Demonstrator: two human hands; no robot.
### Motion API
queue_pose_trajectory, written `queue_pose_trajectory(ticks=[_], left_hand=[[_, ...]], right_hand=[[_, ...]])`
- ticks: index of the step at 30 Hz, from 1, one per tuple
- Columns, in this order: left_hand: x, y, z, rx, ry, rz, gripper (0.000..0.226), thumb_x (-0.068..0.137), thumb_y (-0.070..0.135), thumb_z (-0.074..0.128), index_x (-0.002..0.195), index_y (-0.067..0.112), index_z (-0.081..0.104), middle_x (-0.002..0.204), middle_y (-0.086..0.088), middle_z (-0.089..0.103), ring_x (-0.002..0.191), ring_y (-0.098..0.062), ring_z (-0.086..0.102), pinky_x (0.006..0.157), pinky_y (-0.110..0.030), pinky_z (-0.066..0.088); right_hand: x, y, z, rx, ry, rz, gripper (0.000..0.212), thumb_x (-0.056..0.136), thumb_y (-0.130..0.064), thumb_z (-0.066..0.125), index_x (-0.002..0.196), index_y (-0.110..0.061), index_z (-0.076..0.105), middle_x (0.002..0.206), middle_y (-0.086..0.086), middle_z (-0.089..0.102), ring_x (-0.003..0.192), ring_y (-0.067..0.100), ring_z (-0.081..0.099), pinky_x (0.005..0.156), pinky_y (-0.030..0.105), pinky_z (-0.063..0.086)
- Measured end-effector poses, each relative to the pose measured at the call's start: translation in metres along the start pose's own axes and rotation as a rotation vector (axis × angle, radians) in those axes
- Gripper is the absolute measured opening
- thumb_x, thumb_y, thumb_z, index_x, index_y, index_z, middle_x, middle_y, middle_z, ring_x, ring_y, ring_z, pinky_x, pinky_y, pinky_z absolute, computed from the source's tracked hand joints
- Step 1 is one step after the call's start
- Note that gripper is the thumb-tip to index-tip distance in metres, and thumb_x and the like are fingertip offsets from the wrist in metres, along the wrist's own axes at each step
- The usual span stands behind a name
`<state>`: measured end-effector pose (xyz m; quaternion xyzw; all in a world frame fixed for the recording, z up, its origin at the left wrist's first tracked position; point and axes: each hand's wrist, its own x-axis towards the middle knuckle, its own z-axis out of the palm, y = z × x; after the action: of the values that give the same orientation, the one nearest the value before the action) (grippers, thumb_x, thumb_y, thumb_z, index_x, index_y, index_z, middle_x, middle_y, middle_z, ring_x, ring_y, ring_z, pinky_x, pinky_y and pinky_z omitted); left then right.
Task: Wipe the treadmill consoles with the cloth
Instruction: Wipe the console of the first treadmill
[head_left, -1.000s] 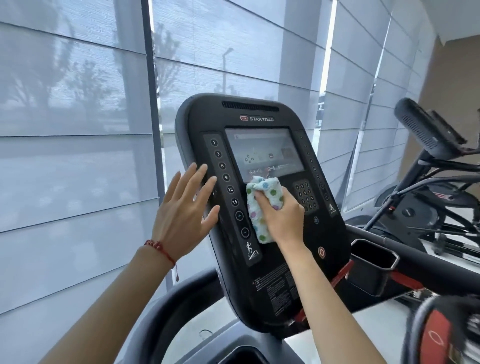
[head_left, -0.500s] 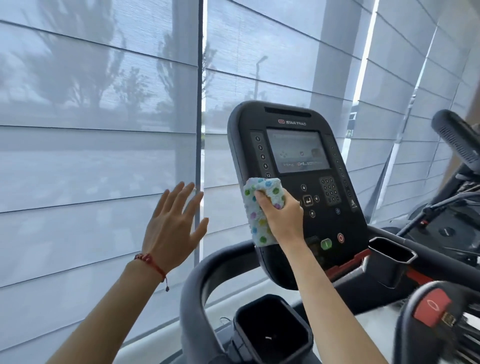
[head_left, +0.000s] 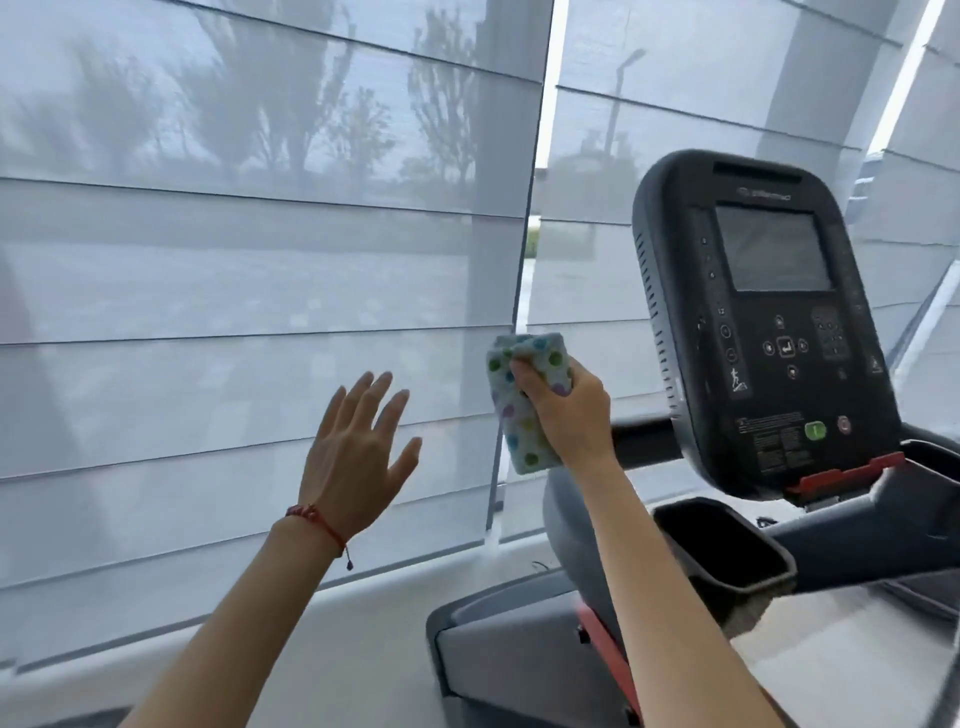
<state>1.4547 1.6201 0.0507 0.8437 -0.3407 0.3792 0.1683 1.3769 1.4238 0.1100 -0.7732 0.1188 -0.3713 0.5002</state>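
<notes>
Right hand (head_left: 569, 415) grips a folded dotted cloth (head_left: 524, 405) in the air, left of and apart from the black treadmill console (head_left: 769, 322), while the left hand (head_left: 358, 452), red bracelet (head_left: 319, 522) at wrist, is raised with fingers spread before the window blinds (head_left: 234, 270).

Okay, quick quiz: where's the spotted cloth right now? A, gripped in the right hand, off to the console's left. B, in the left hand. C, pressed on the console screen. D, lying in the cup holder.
A: the right hand grips the spotted cloth in the air, clear of the console; the left hand is open and empty.
</notes>
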Motion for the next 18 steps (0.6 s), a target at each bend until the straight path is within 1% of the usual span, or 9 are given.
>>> queue_pose_trajectory(ticks=[3, 5, 7, 8, 9, 11, 12, 16, 18], left_hand=[[-0.046, -0.033, -0.008, 0.022, -0.038, -0.041, 0.053, 0.088, 0.036, 0.039, 0.118, -0.002, 0.061, 0.128, -0.023, 0.054, 0.122, -0.040, 0.047, 0.102, -0.052, 0.036], [-0.080, -0.051, -0.010, 0.032, -0.070, -0.074, 0.053, 0.089, 0.036, 0.039, 0.119, -0.002, 0.060, 0.129, -0.022, 0.054, 0.123, -0.039, 0.046, 0.103, -0.050, 0.034], [-0.117, -0.065, -0.013, 0.039, -0.112, -0.108, 0.054, 0.093, 0.039, 0.035, 0.120, -0.002, 0.060, 0.130, -0.021, 0.053, 0.124, -0.038, 0.045, 0.105, -0.048, 0.031], [-0.134, -0.071, -0.014, 0.047, -0.137, -0.125, 0.056, 0.095, 0.040, 0.032, 0.120, -0.002, 0.059, 0.130, -0.021, 0.053, 0.124, -0.037, 0.045, 0.105, -0.047, 0.030], [-0.152, -0.076, -0.016, 0.059, -0.164, -0.141, 0.056, 0.095, 0.040, 0.032, 0.120, -0.002, 0.059, 0.130, -0.021, 0.053, 0.123, -0.038, 0.045, 0.105, -0.047, 0.029], [-0.185, -0.083, -0.019, 0.083, -0.209, -0.181, 0.052, 0.092, 0.037, 0.038, 0.120, -0.002, 0.059, 0.129, -0.022, 0.053, 0.123, -0.038, 0.044, 0.106, -0.047, 0.027], [-0.200, -0.084, -0.021, 0.095, -0.229, -0.206, 0.052, 0.090, 0.035, 0.040, 0.120, -0.002, 0.059, 0.130, -0.023, 0.053, 0.124, -0.037, 0.044, 0.106, -0.047, 0.026], [-0.258, -0.082, -0.030, 0.161, -0.314, -0.321, 0.051, 0.088, 0.034, 0.041, 0.121, -0.001, 0.058, 0.131, -0.024, 0.051, 0.125, -0.036, 0.040, 0.106, -0.047, 0.025], [-0.286, -0.077, -0.032, 0.196, -0.364, -0.392, 0.050, 0.088, 0.035, 0.041, 0.121, 0.000, 0.057, 0.131, -0.024, 0.051, 0.123, -0.038, 0.044, 0.106, -0.047, 0.028]], right_hand=[[-0.044, 0.010, 0.042, 0.047, -0.074, 0.085, 0.025, 0.079, -0.042, 0.067, 0.085, -0.018, 0.061, 0.079, -0.003, 0.066, 0.074, 0.016, 0.062, 0.068, 0.027, 0.053], [-0.075, 0.020, 0.068, 0.050, -0.124, 0.131, 0.025, 0.080, -0.041, 0.066, 0.088, -0.017, 0.062, 0.080, -0.004, 0.066, 0.073, 0.012, 0.062, 0.061, 0.016, 0.051], [-0.103, 0.031, 0.089, 0.067, -0.176, 0.185, 0.023, 0.081, -0.039, 0.066, 0.088, -0.017, 0.062, 0.076, -0.010, 0.063, 0.069, 0.003, 0.058, 0.051, 0.005, 0.044], [-0.116, 0.037, 0.098, 0.072, -0.200, 0.213, 0.022, 0.081, -0.039, 0.066, 0.087, -0.018, 0.062, 0.075, -0.012, 0.062, 0.068, 0.002, 0.058, 0.051, 0.005, 0.044], [-0.128, 0.044, 0.107, 0.068, -0.227, 0.239, 0.022, 0.081, -0.039, 0.066, 0.086, -0.019, 0.063, 0.076, -0.012, 0.063, 0.070, 0.004, 0.059, 0.054, 0.009, 0.046], [-0.150, 0.057, 0.123, 0.053, -0.285, 0.278, 0.020, 0.080, -0.040, 0.067, 0.084, -0.021, 0.062, 0.078, -0.010, 0.064, 0.073, 0.008, 0.061, 0.060, 0.019, 0.050], [-0.159, 0.063, 0.129, 0.041, -0.314, 0.290, 0.020, 0.080, -0.040, 0.067, 0.084, -0.021, 0.062, 0.078, -0.010, 0.064, 0.073, 0.008, 0.061, 0.061, 0.021, 0.049], [-0.190, 0.088, 0.147, -0.023, -0.441, 0.309, 0.024, 0.081, -0.038, 0.066, 0.089, -0.016, 0.063, 0.080, -0.007, 0.064, 0.074, 0.010, 0.060, 0.062, 0.024, 0.047], [-0.205, 0.100, 0.154, -0.049, -0.508, 0.320, 0.024, 0.080, -0.039, 0.067, 0.090, -0.017, 0.063, 0.082, -0.004, 0.065, 0.075, 0.009, 0.060, 0.062, 0.023, 0.047]])
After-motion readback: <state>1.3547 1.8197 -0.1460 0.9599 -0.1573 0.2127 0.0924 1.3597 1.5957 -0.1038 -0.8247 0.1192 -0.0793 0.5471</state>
